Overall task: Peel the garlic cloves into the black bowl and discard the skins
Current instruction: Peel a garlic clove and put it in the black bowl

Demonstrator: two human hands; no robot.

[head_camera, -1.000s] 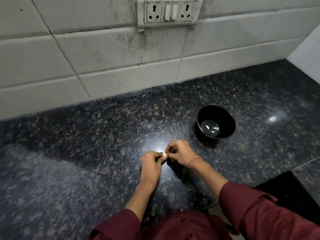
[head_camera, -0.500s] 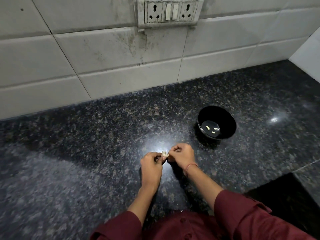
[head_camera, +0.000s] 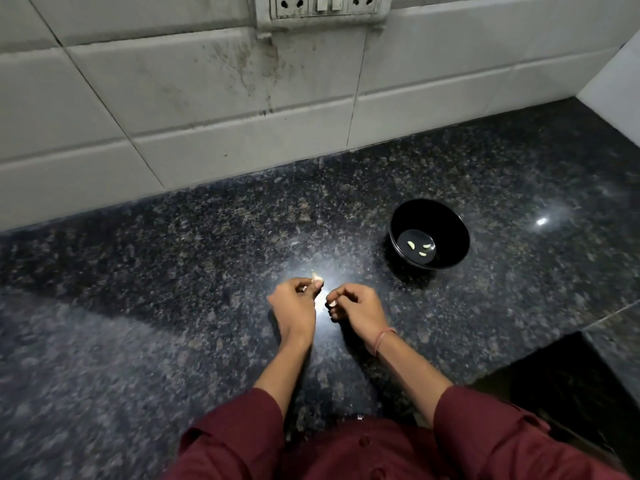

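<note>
Clove (head_camera: pixel 317 277), just left of frame centre, is pinched at the fingertips of the left hand (head_camera: pixel 294 304), tip exposed, judged ready for stripping. The right hand (head_camera: pixel 358 306) is just beside it and apart, fingers curled; whether they hold a skin scrap cannot be told. Bowl (head_camera: pixel 429 216), right of centre on the worktop (head_camera: pixel 173 271), holds three peeled cloves (head_camera: pixel 420 248), near the right hand for dropping.

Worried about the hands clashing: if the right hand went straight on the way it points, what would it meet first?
Likely the garlic clove pinched by the left hand, just ahead of the right hand; depth is unclear. The black bowl lies off that line.
</note>
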